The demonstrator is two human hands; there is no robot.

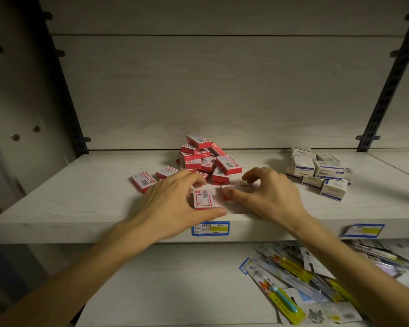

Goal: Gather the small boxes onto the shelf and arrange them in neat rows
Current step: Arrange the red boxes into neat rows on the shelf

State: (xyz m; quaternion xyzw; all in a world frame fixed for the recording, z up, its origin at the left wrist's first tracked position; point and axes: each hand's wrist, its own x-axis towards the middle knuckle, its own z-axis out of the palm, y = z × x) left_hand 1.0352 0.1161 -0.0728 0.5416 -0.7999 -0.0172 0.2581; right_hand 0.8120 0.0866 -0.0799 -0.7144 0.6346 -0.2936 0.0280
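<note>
A loose heap of small red-and-white boxes [204, 158] lies at the middle of the pale wooden shelf [57, 204]. Two more red boxes [143, 181] lie flat to its left. My left hand [172, 201] grips one red box [204, 199] lying flat near the shelf's front edge, thumb in front, fingers behind. My right hand [267, 194] pinches a second red box [236, 191] just to the right of the first; most of that box is hidden by the fingers.
A pile of white-and-blue boxes [324, 173] sits at the right of the shelf. Blue price labels [210, 228] hang on the front edge. The lower shelf holds packaged toothbrushes [300, 286]. Dark slotted uprights [385, 90] flank the back panel.
</note>
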